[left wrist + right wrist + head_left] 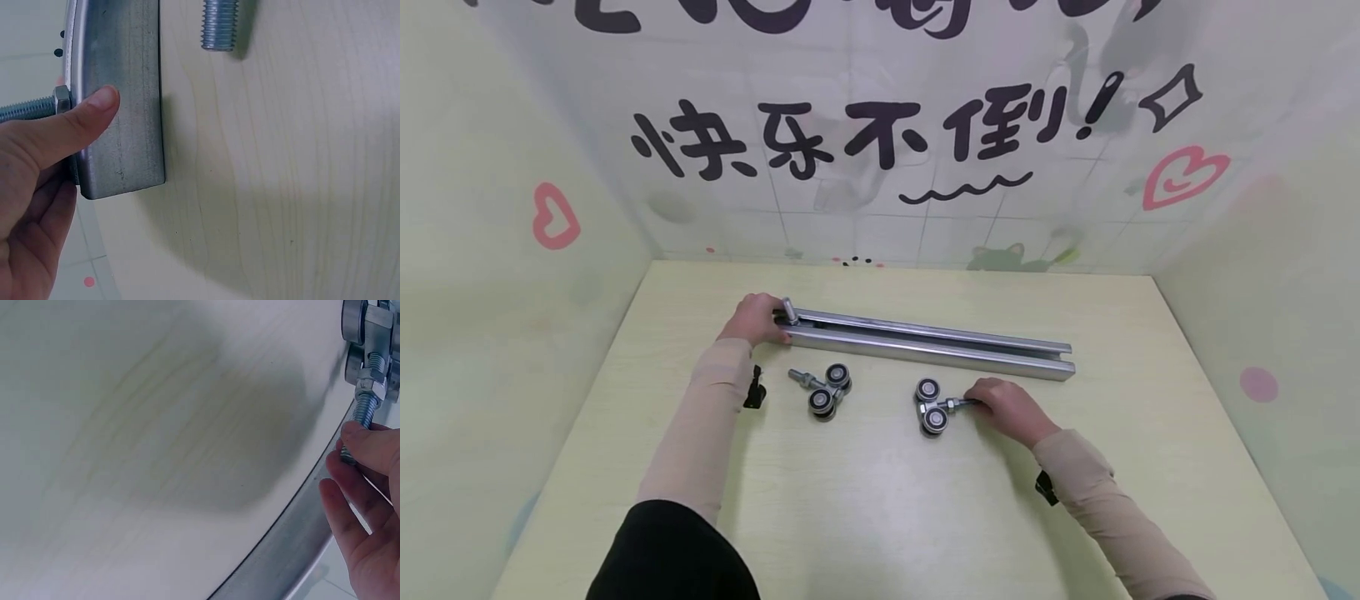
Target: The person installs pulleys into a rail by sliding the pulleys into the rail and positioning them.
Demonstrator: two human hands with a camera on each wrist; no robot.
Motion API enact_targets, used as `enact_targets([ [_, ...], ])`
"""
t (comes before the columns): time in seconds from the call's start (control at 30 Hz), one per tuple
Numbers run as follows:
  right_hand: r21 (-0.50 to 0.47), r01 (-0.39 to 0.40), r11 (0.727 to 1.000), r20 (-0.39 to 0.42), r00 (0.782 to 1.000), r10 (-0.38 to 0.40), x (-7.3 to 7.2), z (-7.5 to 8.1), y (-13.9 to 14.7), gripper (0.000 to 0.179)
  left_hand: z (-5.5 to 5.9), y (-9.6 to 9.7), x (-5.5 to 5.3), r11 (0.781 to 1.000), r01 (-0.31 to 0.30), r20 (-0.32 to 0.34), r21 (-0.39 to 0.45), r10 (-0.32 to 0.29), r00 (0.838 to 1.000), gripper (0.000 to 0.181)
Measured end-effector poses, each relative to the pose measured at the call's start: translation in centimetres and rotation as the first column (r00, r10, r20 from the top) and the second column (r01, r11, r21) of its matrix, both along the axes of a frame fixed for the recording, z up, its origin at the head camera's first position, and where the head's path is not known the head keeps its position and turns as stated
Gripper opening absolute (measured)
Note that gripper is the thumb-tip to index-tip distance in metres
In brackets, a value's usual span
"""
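Note:
A long silver metal rail (925, 352) with a slot along its top lies at the back of the table. My left hand (756, 319) grips its left end, the thumb (94, 119) pressed on the near side wall. From the slot at that end a threaded bolt (789, 310) sticks up, with a nut (62, 99) at the rail; whatever sits inside is hidden. My right hand (1011, 411) pinches the threaded rod (364, 411) of a roller trolley (935, 419) between thumb and fingertips, its wheels pointing left. Another roller trolley (822, 402) lies in front of the rail, toward the left.
The pale wood-grain table (865, 517) ends at a printed white backdrop (880, 225) behind the rail. Side panels (1262, 300) stand along its left and right edges. Small black wrist devices (755, 390) sit under both sleeves.

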State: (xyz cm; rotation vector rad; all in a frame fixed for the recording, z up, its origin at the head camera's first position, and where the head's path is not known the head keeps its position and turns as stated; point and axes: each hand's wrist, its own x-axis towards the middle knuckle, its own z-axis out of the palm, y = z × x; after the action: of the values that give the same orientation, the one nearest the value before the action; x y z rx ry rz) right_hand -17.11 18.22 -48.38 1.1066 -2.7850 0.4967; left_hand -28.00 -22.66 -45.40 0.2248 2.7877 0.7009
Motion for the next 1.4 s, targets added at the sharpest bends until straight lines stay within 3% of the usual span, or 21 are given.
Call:
enact_targets([
  [0.3,0.001,-0.004,1.0,-0.015,1.0,0.004,0.3,0.8,-0.2,0.014,-0.1,0.0,-0.1,1.0,-0.01,0.001,-0.003,0.01,1.0,0.052],
  [0.6,-0.058,-0.044,0.997,-0.125,0.992,0.037,0.3,1.6,-0.1,0.016,-0.2,-0.1,-0.1,1.0,-0.013,-0.003,0.001,0.013,1.0,0.052],
  [0.87,-0.063,-0.084,0.994,-0.158,0.985,0.073,0.4,2.7,-0.5,0.015,0.0,0.0,0.0,1.0,-0.014,0.012,0.001,0.014,1.0,0.054],
  [1.2,-0.085,-0.153,0.985,-0.212,0.968,0.132,0.2,3.8,-1.3,0.019,0.1,-0.1,0.1,1.0,-0.007,0.002,0.015,0.007,1.0,0.053],
  [1.4,-0.074,-0.206,0.976,-0.273,0.945,0.179,0.0,3.7,-2.2,0.018,0.2,0.0,0.2,1.0,-0.007,-0.003,0.002,0.007,1.0,0.053],
])
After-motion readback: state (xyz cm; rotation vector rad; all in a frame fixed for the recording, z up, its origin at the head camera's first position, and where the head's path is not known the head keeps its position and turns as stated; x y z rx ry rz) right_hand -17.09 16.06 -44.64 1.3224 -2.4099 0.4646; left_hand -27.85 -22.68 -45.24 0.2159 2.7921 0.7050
